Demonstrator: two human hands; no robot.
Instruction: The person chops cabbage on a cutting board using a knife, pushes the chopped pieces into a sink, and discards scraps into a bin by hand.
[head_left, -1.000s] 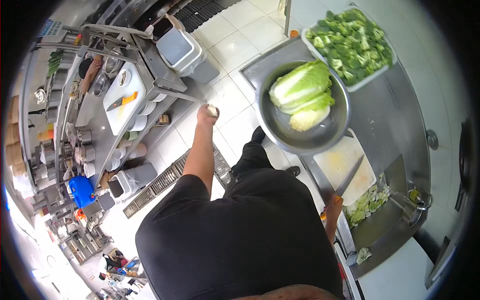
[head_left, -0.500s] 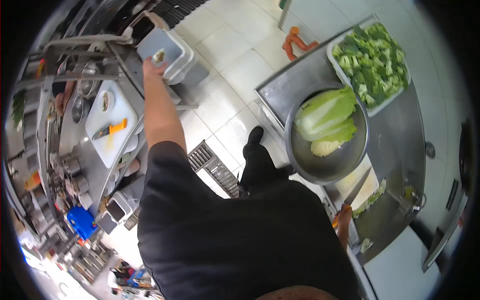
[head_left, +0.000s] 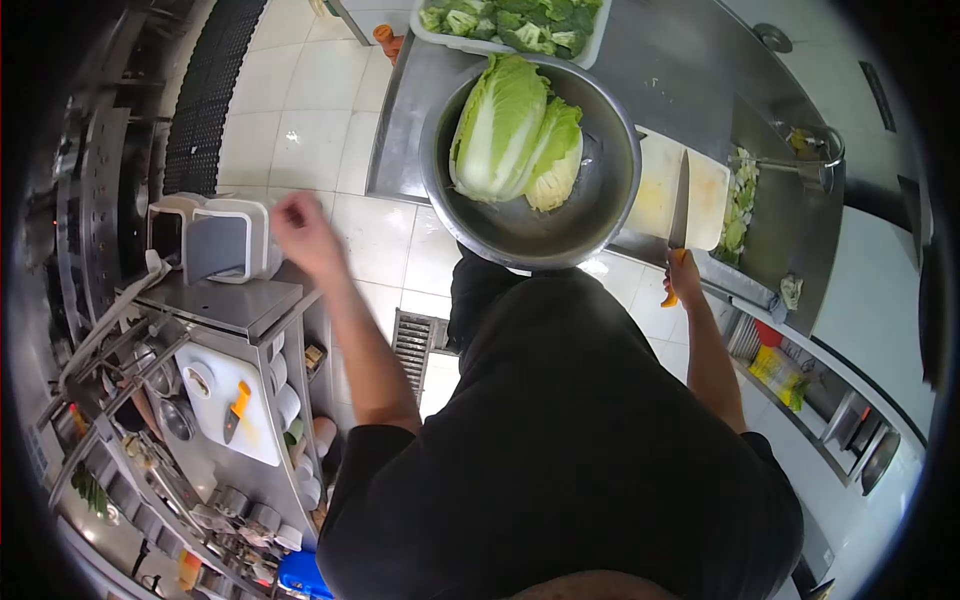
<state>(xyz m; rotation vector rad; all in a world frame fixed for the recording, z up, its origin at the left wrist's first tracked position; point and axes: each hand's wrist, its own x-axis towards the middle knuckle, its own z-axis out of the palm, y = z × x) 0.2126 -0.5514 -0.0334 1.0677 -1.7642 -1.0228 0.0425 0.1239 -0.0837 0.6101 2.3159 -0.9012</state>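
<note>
My right hand is wrapped round the orange handle of a knife, whose long blade points up over a cutting board. Left of that board, a large metal bowl holds pale green napa cabbage. My left hand hangs in the air beside a grey bin with a white rim; its fingers are curled and blurred, and whether anything is in them cannot be made out.
A white tub of broccoli stands behind the bowl. Green scraps lie in the sink at the right. At the left, another board carries a second orange-handled knife and a small dish.
The camera view has turned to the right. My left hand no longer shows the pale scrap it held over the bin and is now beside it. The knife stays in my right hand.
</note>
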